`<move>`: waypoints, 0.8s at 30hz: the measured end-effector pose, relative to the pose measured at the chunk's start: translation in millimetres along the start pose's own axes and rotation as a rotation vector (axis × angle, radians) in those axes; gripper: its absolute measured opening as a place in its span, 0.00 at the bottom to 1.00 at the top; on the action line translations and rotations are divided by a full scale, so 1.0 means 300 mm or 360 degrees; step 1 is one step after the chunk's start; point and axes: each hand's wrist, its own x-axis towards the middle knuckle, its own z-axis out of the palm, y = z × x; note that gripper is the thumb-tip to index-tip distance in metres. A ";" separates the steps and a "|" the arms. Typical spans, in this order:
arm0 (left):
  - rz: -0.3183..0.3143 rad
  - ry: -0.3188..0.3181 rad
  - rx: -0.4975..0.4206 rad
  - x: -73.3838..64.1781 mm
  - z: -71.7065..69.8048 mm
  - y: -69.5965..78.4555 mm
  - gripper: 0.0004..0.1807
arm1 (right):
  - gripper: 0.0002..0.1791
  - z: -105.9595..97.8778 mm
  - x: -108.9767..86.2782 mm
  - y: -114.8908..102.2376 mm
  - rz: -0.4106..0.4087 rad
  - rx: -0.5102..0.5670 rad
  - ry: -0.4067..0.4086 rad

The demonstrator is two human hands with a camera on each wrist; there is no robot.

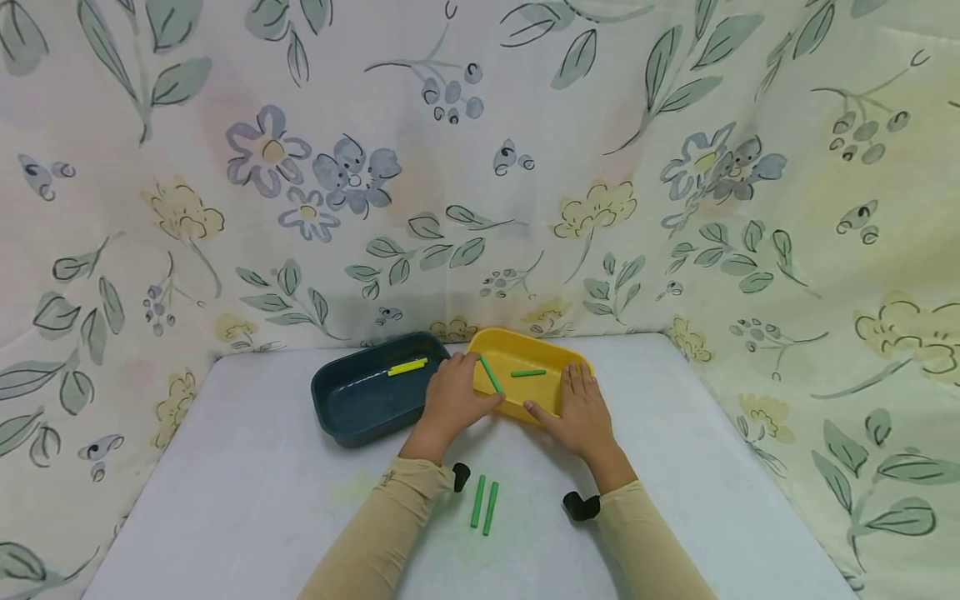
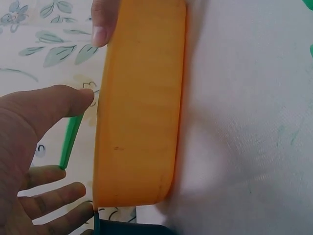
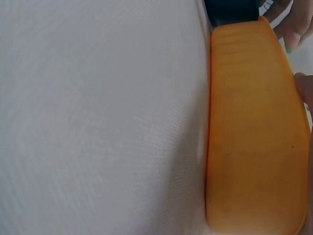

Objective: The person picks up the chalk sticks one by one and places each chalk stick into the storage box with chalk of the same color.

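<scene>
My left hand (image 1: 452, 395) pinches a thin green stick (image 1: 491, 374) between thumb and index finger, over the left end of the yellow tray (image 1: 489, 340). In the left wrist view, the thumb and index fingertip sit at opposite ends of this stick (image 2: 72, 139), and the other fingers are spread. Another green stick (image 1: 528, 373) lies inside the yellow tray. At that tray's right end rests my right hand (image 1: 585, 412), its fingers straight along the rim and its thumb at the near edge. In the right wrist view the tray's side wall (image 3: 257, 127) fills the right part.
A dark blue tray (image 1: 327, 417) stands to the left of the yellow one, with yellow sticks (image 1: 407, 367) in it. Two green sticks (image 1: 477, 502) lie side by side on the white table (image 1: 247, 467) between the forearms. A floral cloth (image 1: 450, 183) hangs behind.
</scene>
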 end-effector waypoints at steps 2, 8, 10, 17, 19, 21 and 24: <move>-0.0011 -0.0007 0.0023 0.004 0.005 0.000 0.45 | 0.66 -0.001 0.000 -0.001 -0.0002 0.0001 0.0003; -0.0017 -0.0012 0.0060 0.011 0.014 0.004 0.46 | 0.66 -0.001 -0.001 0.000 -0.0004 0.0005 0.0004; -0.0015 -0.0007 0.0066 0.012 0.015 0.004 0.46 | 0.66 -0.001 0.001 -0.001 -0.0002 0.0003 0.0002; -0.0026 -0.0030 0.0065 0.017 0.017 0.001 0.46 | 0.66 -0.001 0.001 -0.002 -0.0002 -0.0009 0.0004; -0.0028 -0.0029 0.0068 0.016 0.019 0.000 0.46 | 0.67 -0.002 0.001 -0.002 0.0000 -0.0010 0.0005; -0.0027 -0.0024 0.0073 0.014 0.021 -0.002 0.46 | 0.67 -0.001 0.002 -0.002 0.0002 -0.0010 0.0006; -0.0020 -0.0020 0.0061 0.009 0.023 -0.004 0.45 | 0.67 -0.001 0.001 -0.002 0.0005 -0.0011 0.0010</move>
